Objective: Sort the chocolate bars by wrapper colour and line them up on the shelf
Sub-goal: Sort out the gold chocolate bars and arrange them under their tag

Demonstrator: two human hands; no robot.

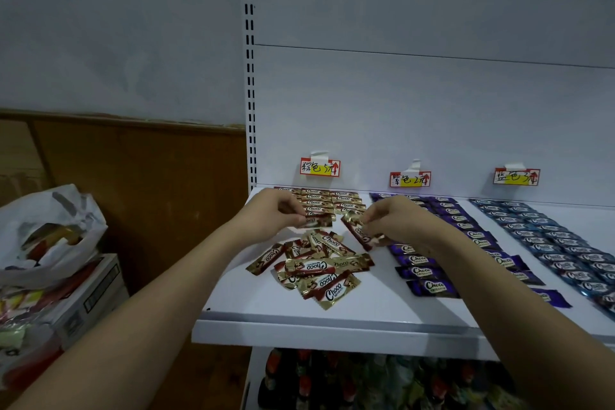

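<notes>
Your left hand (278, 211) pinches one gold bar (317, 220) at the front end of the gold rows (329, 198) at the shelf's (332, 316) back. Your right hand (391, 218) pinches a second gold bar (357, 231), tilted, just left of the purple rows (429, 271). The loose gold pile (316, 265) lies below both grips, nearer you.

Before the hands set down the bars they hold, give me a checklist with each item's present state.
1. Left hand grips a gold bar: ok.
2. Right hand pinches a second gold bar: ok.
3. Gold rows sit under the left label: ok.
4. Loose gold pile lined up: not ok.
5. Purple rows hold purple only: ok.
6. Right-hand bar parallel to rows: not ok, tilted.
</notes>
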